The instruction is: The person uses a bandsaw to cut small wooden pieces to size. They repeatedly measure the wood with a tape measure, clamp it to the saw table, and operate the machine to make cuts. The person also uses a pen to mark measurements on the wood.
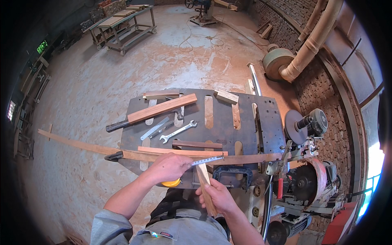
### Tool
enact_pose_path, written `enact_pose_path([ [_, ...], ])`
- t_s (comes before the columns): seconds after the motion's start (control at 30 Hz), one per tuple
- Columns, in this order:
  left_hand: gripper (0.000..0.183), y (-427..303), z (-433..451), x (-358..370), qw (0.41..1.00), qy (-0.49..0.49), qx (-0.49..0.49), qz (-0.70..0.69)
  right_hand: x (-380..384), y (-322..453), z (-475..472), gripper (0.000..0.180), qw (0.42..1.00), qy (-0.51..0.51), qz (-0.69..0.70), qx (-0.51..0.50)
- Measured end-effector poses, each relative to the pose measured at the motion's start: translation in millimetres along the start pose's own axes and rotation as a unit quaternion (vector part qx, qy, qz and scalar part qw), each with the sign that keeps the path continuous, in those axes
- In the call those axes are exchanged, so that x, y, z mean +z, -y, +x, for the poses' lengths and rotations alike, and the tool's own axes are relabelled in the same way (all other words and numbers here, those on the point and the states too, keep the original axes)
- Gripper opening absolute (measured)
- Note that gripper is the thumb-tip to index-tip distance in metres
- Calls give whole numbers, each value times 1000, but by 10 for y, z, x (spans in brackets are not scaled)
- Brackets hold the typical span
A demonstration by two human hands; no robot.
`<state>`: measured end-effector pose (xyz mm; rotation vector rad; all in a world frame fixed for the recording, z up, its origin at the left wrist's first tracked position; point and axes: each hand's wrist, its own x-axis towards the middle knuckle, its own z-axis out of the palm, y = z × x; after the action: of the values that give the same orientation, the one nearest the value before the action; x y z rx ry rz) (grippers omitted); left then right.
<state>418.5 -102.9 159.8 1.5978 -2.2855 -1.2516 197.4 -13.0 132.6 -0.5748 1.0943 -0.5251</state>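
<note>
My left hand is closed on a yellow tape measure, pinching its extended blade near the case. The blade reaches rightward across the upper end of a tapered wooden piece. That piece is gripped lower down by my right hand and tilts up from my waist. Just beyond the blade, a thin reddish wooden strip and a shorter dark strip lie on the dark metal machine table. A long curved wooden strip runs across the table's near side.
An open-end wrench, a metal rule and a hammer under a wooden bar lie on the table. A black C-clamp sits at its near edge. Circular saw blades and a disc stand at right.
</note>
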Motion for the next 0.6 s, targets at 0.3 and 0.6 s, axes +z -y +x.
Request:
enact_pose_path([
  [0.3, 20, 30, -10, 22, 1000, -15, 19, 18, -8, -42, 19, 29, 1000, 6, 7, -2],
  [0.6, 24, -36, -29, -40, 1000, 21, -12, 16, -15, -65, 28, 29, 1000, 7, 4, -3],
])
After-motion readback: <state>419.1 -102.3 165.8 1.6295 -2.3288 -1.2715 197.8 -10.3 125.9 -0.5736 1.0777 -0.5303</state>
